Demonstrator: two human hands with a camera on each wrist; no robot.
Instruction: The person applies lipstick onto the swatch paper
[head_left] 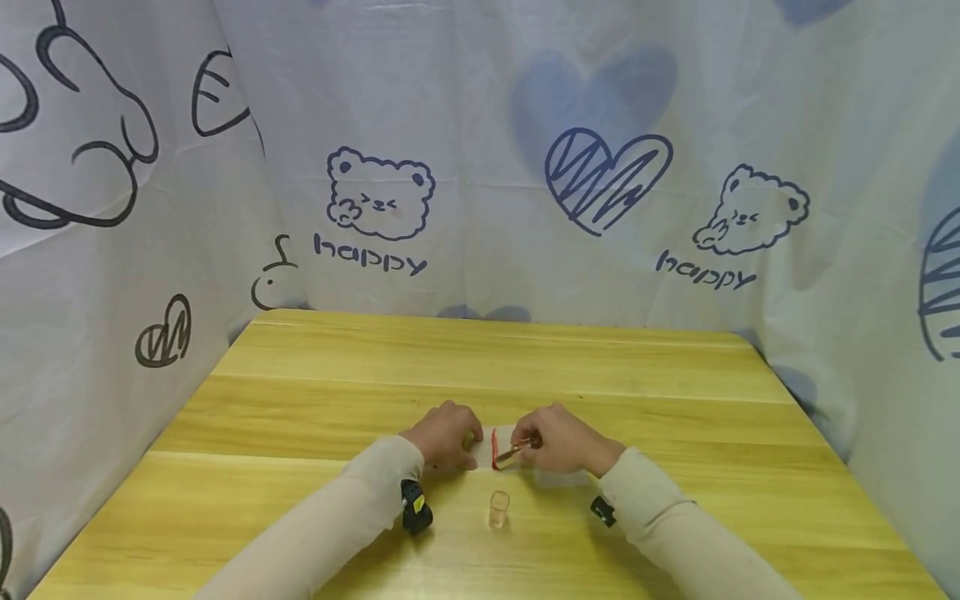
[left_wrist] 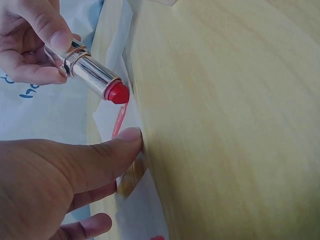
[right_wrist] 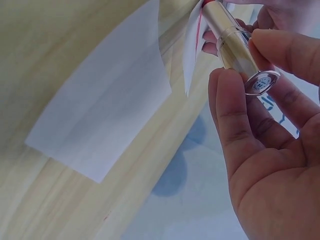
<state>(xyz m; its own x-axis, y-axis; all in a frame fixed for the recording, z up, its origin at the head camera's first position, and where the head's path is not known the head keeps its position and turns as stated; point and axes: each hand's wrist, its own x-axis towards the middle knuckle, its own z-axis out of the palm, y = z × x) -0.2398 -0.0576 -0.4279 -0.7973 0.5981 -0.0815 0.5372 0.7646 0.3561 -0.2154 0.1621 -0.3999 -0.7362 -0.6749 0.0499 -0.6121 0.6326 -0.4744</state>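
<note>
Nearest me, a small, see-through, peach-tinted cap (head_left: 498, 510) stands upright on the yellow wood-grain table (head_left: 360, 550), between two arms in cream sleeves (head_left: 337, 517). A black wrist-worn device (head_left: 416, 508) sits at the left cuff, another at the right. A plain white rectangular paper sheet (head_left: 561, 480) lies just under the right forearm's end.

Beyond it, the right hand (head_left: 562, 440) pinches a shiny gold metal lipstick tube (left_wrist: 92, 72) between thumb and fingers, tilted so that its red tip (left_wrist: 120, 93) points left and down at the near end of a straight red stroke (head_left: 494, 446) on a white paper strip (head_left: 486, 450). The left hand (head_left: 448, 435) has its thumb and fingers parted, the thumb resting at that strip's left side.

Past the table's far edge hangs a white cloth backdrop (head_left: 480, 150) with blue hearts, bear faces and "happy" lettering.
</note>
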